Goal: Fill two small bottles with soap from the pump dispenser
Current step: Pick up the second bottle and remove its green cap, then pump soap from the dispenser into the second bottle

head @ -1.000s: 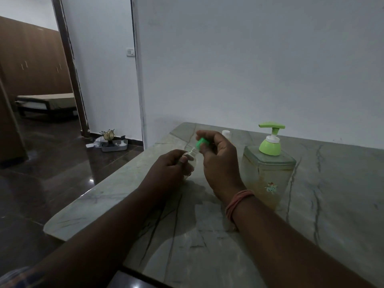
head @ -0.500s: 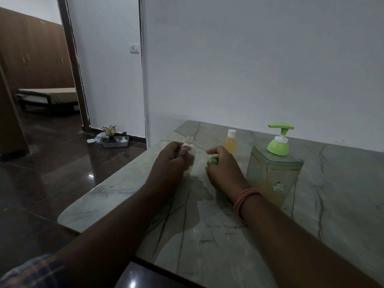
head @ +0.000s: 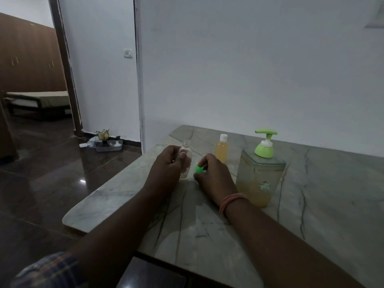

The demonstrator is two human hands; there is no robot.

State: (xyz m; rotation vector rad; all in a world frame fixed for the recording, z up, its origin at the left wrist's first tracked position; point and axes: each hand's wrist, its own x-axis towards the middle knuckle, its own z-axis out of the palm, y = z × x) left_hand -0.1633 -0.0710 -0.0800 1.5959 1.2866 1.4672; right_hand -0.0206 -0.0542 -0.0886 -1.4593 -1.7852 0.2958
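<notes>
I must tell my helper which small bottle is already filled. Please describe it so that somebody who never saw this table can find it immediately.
Find the big clear pump dispenser with the green pump on the marble table. Just to its left, toward the wall, stands a small bottle. It has a white cap and yellow-orange liquid inside, unlike the clear uncapped bottle that the left hand holds.
</notes>
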